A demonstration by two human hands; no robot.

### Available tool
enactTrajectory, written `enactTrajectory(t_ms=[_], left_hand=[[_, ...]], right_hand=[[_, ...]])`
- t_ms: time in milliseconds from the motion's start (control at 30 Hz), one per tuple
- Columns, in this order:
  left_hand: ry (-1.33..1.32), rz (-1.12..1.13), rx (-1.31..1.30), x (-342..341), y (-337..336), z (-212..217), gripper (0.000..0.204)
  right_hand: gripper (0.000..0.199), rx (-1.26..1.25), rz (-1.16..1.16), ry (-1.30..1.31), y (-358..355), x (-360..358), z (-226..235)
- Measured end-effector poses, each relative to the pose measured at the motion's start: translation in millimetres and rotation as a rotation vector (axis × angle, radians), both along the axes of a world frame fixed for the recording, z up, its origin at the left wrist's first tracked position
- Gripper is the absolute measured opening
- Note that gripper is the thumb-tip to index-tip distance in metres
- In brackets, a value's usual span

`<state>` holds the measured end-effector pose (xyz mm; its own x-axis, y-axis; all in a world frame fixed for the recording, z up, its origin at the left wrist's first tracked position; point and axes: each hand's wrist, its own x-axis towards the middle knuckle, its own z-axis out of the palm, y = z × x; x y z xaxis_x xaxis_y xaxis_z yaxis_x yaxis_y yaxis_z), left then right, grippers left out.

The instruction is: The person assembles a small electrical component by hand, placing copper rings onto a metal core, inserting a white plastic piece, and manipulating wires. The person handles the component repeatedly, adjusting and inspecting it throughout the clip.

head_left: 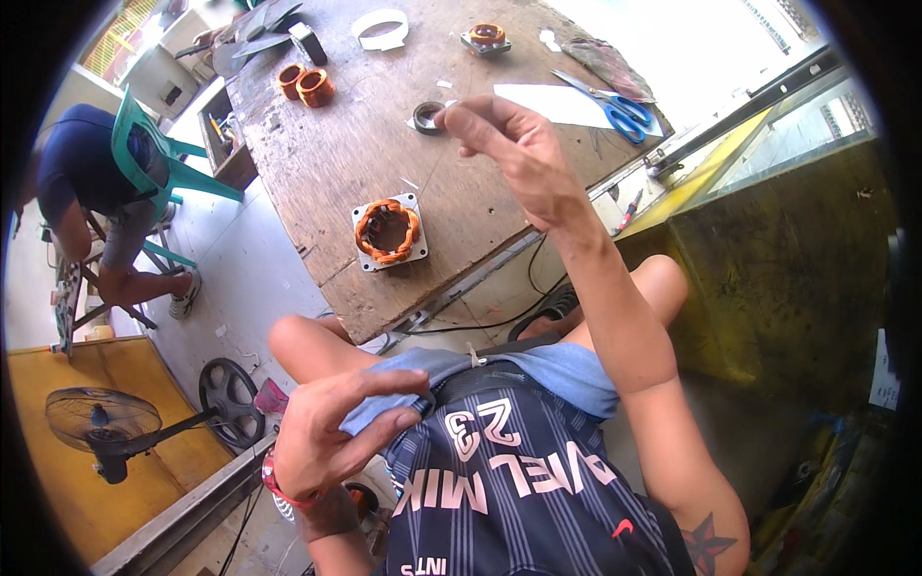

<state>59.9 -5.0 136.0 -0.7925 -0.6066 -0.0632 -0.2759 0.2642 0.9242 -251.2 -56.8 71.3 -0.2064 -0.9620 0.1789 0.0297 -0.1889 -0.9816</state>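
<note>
My right hand (514,158) is raised over the table's right part with thumb and fingers pinched together; anything between them is too small to make out. Just left of its fingertips lies a dark tape roll (417,121). My left hand (351,422) hovers low by my lap, in front of the shirt and blue shorts. Its thumb and forefinger are curved but apart, with nothing plainly held. Near the table's front edge sits a motor stator (415,230), a square metal plate with a ring of orange copper windings. Neither hand touches it.
On the wooden table (336,163) are two copper coils (315,88), a smaller stator (487,38), a white ring (381,43), dark fan blades (254,48), and blue-handled scissors (624,115) on white paper. Left, a person sits on a green chair (144,154); a fan (101,422) stands nearer.
</note>
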Motion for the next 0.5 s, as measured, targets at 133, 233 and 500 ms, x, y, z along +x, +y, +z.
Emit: enactTrajectory(t_ms=[133,233,500], left_hand=[[0.082,0.113,-0.193,-32.7,-16.1,4.7,0.028],[0.173,0.331,-0.304,-60.7,-37.5,-2.9,0.021],[0.263,0.383,-0.342,-128.2,-115.3,1.8,0.031]], right_hand=[[0.032,-0.016,-0.022,-0.029,-6.5,2.1,1.8],[0.030,0.004,-0.043,-0.006,-3.8,5.7,5.8],[0.031,-0.039,0.008,0.035,-0.6,13.0,19.8]])
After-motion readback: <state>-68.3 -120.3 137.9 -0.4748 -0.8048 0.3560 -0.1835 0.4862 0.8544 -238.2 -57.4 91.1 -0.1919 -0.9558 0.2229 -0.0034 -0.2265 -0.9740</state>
